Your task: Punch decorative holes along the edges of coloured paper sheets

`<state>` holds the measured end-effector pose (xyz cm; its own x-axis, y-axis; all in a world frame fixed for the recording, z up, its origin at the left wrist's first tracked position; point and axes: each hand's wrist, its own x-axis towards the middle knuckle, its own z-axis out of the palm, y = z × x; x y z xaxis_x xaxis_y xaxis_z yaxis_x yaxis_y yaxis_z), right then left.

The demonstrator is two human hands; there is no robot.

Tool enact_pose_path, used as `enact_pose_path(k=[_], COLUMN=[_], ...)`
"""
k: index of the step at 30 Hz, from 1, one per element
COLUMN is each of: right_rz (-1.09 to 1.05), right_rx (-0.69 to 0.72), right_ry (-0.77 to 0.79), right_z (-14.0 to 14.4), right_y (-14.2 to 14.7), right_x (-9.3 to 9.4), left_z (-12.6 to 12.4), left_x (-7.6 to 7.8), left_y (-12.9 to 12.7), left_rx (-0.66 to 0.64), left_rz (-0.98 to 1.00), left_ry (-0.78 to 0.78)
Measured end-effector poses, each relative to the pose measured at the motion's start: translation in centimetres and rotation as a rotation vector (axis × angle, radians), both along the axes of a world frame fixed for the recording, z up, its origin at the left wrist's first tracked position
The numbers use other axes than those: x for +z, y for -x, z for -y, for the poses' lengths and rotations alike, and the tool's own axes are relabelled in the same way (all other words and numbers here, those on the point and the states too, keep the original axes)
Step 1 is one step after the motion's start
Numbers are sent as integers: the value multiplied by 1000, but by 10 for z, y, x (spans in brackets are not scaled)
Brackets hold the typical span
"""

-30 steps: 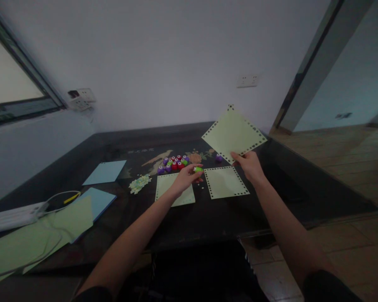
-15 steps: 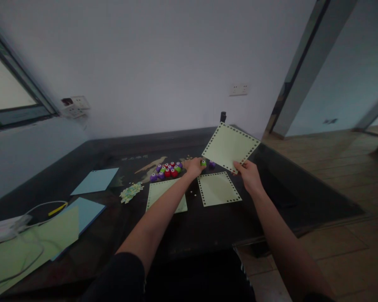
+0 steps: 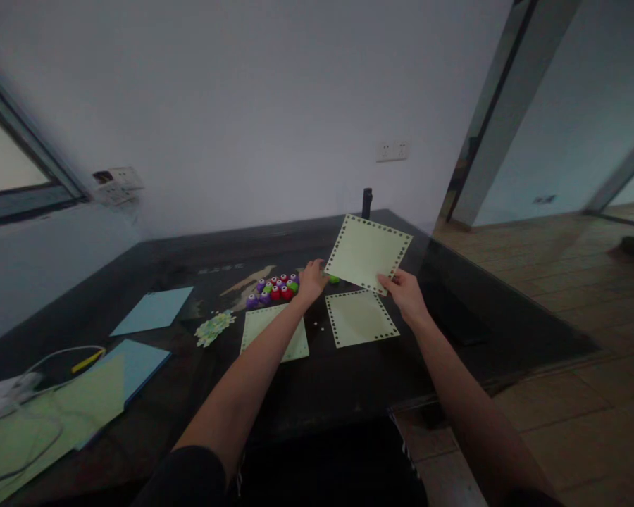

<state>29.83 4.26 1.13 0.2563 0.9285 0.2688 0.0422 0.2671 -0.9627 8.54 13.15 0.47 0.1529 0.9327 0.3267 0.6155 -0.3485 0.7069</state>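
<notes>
My right hand pinches the lower corner of a pale green paper square with punched holes along its edges, held above the dark table. My left hand reaches to the far side, its fingers on a small green punch that shows just under the held sheet. A cluster of purple, red and green punches lies left of that hand. Two more punched green squares lie flat, one below my right hand, one under my left forearm.
A heap of paper chips sits left of the squares. Blue sheets and green sheets lie at the left with a white cable and a yellow item. A dark post stands at the table's back edge.
My left hand moved away from me to the spot beside the punch cluster with the green punch. My right hand lowered the held sheet and turned it flatter.
</notes>
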Motion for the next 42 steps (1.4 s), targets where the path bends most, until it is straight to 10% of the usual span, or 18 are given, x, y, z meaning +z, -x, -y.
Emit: enact_pose_path(k=[14, 33, 42], right_rz=[159, 190, 581], right_rx=[228, -23, -89], right_ry=[151, 31, 159], right_z=[7, -8, -9], right_y=[3, -12, -27], right_x=[-1, -9, -10], left_z=[78, 102, 117], left_x=[5, 4, -3], left_y=[33, 25, 17], left_rx=[-130, -129, -203], left_rz=[296, 334, 128], left_ry=[116, 179, 183])
